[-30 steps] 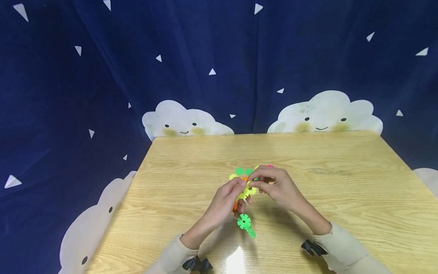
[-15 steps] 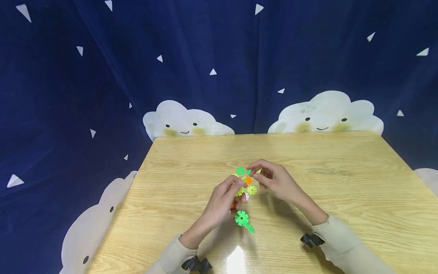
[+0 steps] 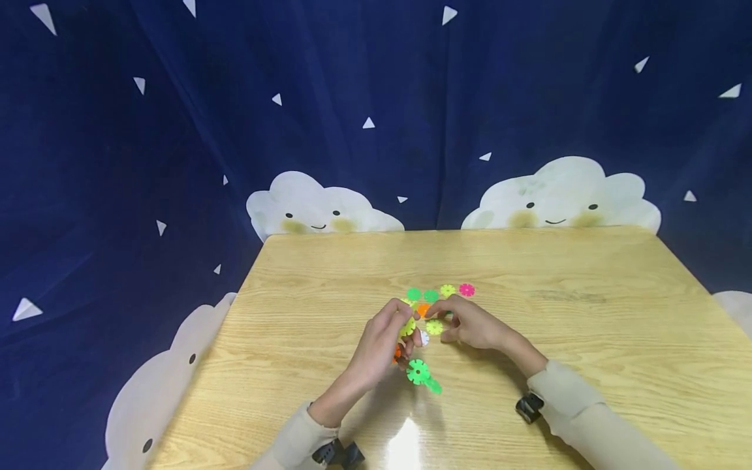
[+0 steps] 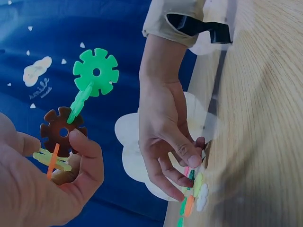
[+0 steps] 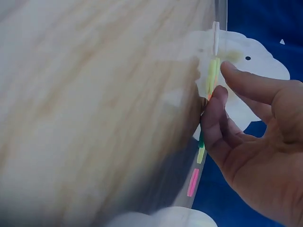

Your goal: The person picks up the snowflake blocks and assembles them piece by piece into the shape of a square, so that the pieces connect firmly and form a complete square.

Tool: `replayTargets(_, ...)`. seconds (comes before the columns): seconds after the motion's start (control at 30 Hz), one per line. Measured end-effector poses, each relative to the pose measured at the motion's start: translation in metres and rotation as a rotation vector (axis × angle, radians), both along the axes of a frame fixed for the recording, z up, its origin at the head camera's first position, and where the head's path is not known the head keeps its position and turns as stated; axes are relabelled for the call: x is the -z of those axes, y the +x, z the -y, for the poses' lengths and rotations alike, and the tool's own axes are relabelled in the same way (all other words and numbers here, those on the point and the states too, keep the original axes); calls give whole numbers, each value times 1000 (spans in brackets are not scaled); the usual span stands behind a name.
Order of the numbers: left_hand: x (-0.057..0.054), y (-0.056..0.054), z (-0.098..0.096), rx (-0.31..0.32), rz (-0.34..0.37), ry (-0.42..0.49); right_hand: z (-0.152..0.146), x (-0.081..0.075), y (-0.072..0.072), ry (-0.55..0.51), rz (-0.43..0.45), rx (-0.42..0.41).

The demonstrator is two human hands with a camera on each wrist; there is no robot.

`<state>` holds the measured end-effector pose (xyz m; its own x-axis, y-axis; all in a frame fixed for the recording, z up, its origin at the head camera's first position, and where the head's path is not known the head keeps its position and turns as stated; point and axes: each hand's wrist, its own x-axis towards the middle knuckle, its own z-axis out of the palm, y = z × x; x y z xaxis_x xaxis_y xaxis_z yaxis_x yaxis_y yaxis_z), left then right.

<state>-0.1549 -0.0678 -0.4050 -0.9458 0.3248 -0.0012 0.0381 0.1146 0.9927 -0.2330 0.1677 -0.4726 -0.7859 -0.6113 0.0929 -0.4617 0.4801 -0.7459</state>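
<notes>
Head view: light is bright and even over the table (image 3: 558, 365); soft shadows (image 3: 388, 399) beneath my left hand (image 3: 378, 343) and right hand (image 3: 478, 325) point to a source above. I note 1 white glare patch (image 3: 404, 447) on the near side of the table. The curtain (image 3: 352, 65) reads dim, darkest at picture left. The small discs (image 3: 435, 327) by my right hand show strong colour but soft outlines. Left wrist view: dimmer, with a bluish cast; diffuse shadows band the wood. Right wrist view: hazy; the wood smears into blurred streaks, and a broad dark shadow (image 5: 165, 170) lies near the table's edge.
</notes>
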Motion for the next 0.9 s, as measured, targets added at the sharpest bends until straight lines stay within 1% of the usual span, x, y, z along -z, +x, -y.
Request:
replayTargets(0.07, 0, 0, 0, -3, 7, 3, 1, 1, -2, 12, 0, -10)
replayTargets(0.2, -1, 0, -1, -9, 22, 8, 5, 3, -4, 38, -36, -23)
replayTargets(0.47, 0, 0, -3, -12, 15, 21, 10, -1, 2, 162, -89, 18)
replayTargets(0.6, -1, 0, -4, -7, 15, 41, 10, -3, 5, 191, -110, 23)
replayTargets(0.73, -1, 2, -5, -5, 28, 61, 7, -3, 6, 169, -103, 12)
replayTargets(0.9, 0, 3, -7, -7, 24, 74, 2, -4, 10, 128, -73, -3)
